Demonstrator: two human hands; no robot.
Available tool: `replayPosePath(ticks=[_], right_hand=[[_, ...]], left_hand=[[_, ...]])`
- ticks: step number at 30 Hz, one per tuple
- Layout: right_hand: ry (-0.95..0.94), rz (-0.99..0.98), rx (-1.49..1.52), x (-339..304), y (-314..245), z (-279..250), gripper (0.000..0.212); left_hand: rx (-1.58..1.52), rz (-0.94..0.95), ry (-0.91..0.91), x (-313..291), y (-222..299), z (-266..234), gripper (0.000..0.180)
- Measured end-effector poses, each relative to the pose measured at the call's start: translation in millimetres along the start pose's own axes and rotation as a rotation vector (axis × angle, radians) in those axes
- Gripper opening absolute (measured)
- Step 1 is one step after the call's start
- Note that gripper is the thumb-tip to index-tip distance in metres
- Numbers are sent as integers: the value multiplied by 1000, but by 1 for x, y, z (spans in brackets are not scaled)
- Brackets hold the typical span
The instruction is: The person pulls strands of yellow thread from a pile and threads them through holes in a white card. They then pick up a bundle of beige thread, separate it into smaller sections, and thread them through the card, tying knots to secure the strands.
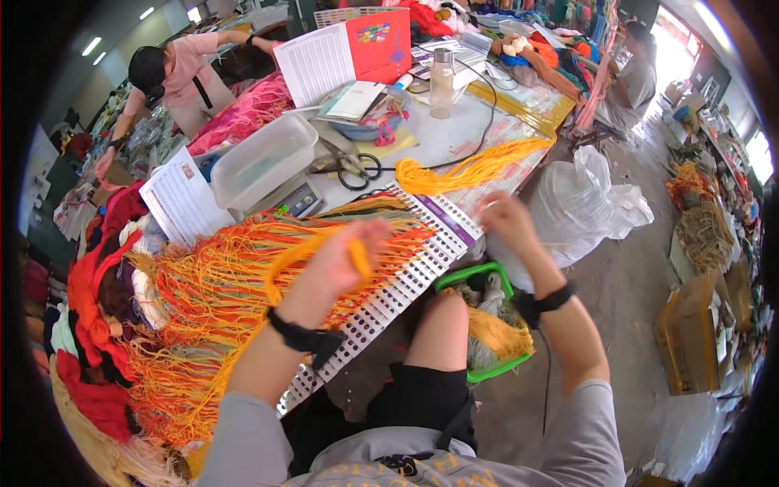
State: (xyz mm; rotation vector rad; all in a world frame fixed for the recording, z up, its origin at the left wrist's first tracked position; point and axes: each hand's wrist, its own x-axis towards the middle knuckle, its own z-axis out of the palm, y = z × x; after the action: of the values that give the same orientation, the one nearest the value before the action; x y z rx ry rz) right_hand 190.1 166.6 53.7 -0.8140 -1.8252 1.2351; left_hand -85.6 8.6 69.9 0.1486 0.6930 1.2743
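Note:
A looped hank of yellow-orange yarn (284, 261) hangs from my left hand (357, 250), whose fingers are closed around it. This hand is above a row of white punched cards (381, 300) strung with many orange, red and olive yarn strands (227, 276). My right hand (508, 219) is raised near the far right end of the cards, beside a purple-banded one (446, 217). Its thumb and fingers are pinched together; whatever they hold is too small to make out. Beyond the cards, a loose yellow yarn bundle (471, 169) lies on the table.
Scissors (357, 170), a scale (300, 200), a clear plastic box (264, 162) and a bottle (441, 85) stand on the table. A green basket (475, 376) of yarn sits by my leg, near a white sack (568, 211). Two people are at work further off.

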Motion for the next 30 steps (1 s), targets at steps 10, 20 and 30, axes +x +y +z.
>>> replayPosePath(ticks=[10, 20, 30], right_hand=[[-317, 313, -195, 12, 66, 41, 19], [-267, 362, -228, 17, 71, 34, 24], [-330, 391, -94, 16, 57, 46, 20]], left_hand=[[18, -188, 310, 83, -77, 35, 34], [235, -122, 265, 111, -91, 34, 13], [874, 2, 417, 115, -84, 21, 8]])
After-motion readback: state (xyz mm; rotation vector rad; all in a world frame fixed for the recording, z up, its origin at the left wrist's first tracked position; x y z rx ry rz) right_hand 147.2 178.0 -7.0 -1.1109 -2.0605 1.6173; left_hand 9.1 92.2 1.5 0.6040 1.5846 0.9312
